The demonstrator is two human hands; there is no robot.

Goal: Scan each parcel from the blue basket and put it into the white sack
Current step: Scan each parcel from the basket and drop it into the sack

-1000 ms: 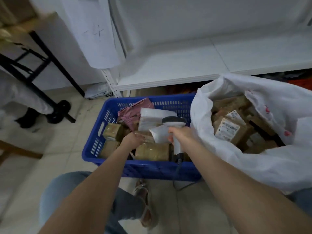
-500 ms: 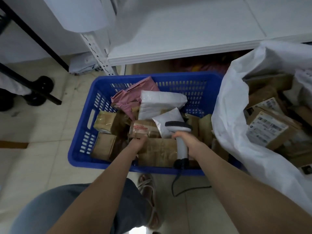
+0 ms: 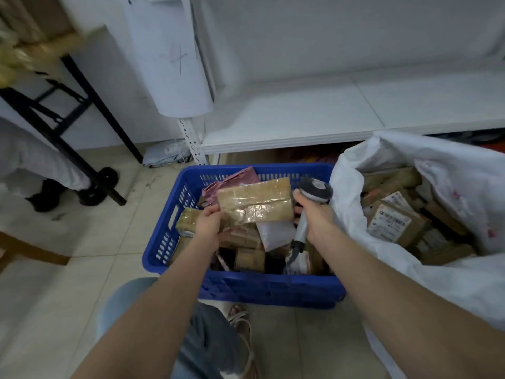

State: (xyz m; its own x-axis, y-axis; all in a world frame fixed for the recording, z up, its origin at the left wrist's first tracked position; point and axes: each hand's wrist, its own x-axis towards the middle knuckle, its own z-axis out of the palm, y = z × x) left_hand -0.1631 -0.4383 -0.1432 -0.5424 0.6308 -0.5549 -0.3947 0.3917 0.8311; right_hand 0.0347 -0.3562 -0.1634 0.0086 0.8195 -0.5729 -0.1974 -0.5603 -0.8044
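Note:
My left hand [image 3: 209,225] grips the left end of a brown taped parcel [image 3: 255,202], held up above the blue basket [image 3: 262,287]. No label shows on the parcel's facing side. My right hand [image 3: 314,214] holds a grey barcode scanner [image 3: 314,191] by its handle, its head just right of the parcel. The basket holds several more parcels, among them a pink mailer [image 3: 232,180] and a white bag [image 3: 276,232]. The white sack [image 3: 451,280] stands open at the right, with several labelled boxes inside.
A white shelf [image 3: 314,124] runs behind the basket and sack. A black folding frame with wheels [image 3: 90,170] stands at the left on the tiled floor. My knee in jeans and a sandalled foot [image 3: 243,329] are just in front of the basket.
My left hand has lifted the brown taped parcel out of the basket and raised it. The scanner has come up beside it. The camera has tilted upward.

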